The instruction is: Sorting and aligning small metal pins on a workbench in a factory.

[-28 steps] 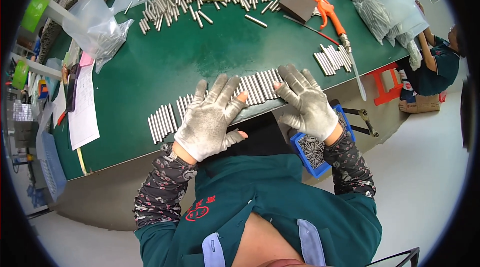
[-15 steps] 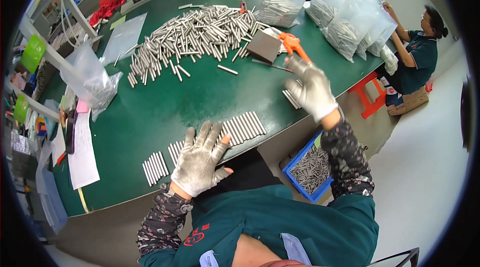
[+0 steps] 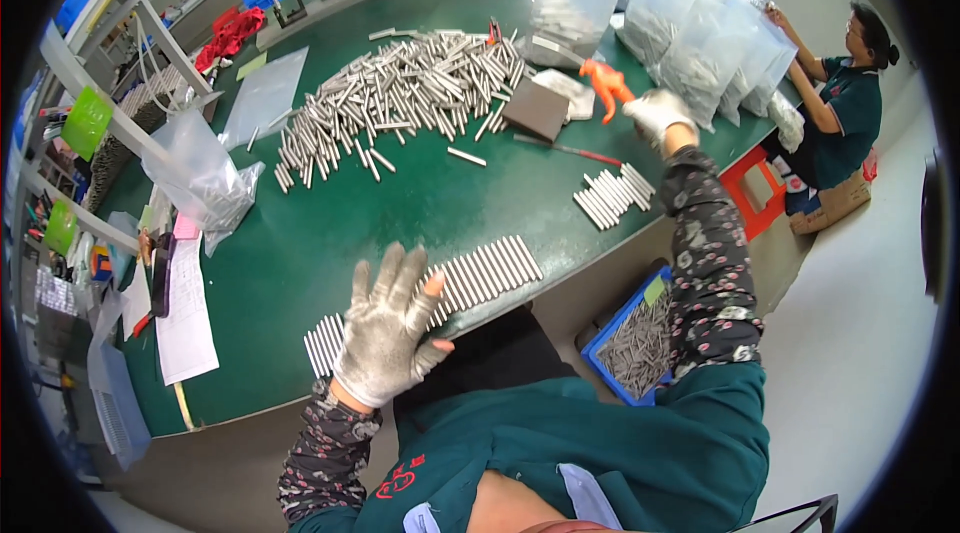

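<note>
My left hand (image 3: 385,331), in a worn pale glove with bare thumb and fingertip showing, lies flat with fingers spread over a row of metal pins (image 3: 490,268) near the table's front edge. Pins show on both sides of it; those under the palm are hidden. My right hand (image 3: 660,118), also gloved, is stretched to the far right, its fingers closed at the end of an orange object (image 3: 606,86) whose kind I cannot make out. Nearer me than that hand lies a short group of pins (image 3: 613,196). A thin red-handled tool (image 3: 575,148) lies beyond them.
A large heap of loose pins (image 3: 400,83) covers the table's middle back, beside a brown block (image 3: 536,110). Pin-filled plastic bags (image 3: 690,33) stand at the right; another bag (image 3: 195,173) is left. A blue bin (image 3: 630,343) sits below the edge. A co-worker (image 3: 850,113) handles bags.
My right hand has moved from over the short pin group to the orange object, which has shifted and turned. My left hand has slid left, closing the gap between the left pins and the row.
</note>
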{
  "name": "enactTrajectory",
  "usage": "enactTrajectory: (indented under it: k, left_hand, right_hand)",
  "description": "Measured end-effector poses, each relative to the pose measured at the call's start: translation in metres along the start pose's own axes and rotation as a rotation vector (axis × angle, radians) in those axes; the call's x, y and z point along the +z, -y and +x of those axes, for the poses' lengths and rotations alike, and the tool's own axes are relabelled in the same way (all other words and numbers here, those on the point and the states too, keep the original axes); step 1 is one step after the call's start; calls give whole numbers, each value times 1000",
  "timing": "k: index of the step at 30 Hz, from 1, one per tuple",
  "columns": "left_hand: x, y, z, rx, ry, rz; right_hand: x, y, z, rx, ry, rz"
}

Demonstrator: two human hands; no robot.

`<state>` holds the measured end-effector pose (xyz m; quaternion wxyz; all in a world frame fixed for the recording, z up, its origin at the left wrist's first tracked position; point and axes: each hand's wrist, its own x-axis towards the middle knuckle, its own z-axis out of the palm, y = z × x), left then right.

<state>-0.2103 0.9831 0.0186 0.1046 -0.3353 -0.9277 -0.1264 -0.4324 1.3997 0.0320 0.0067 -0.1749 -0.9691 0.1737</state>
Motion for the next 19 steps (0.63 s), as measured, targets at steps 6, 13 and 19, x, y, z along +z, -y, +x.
enactTrajectory:
  k: [6, 13, 19]
  left_hand:
    - [-41, 2, 31, 37, -302, 133]
    - [-69, -29, 78, 113, -223, 226]
    - [-53, -40, 73, 279, -112, 241]
  right_hand:
    - [-47, 22, -128, -212, -38, 629]
    - [-1, 19, -279, -675, -153, 455]
    - [23, 10, -286, -316, 967, 1327]
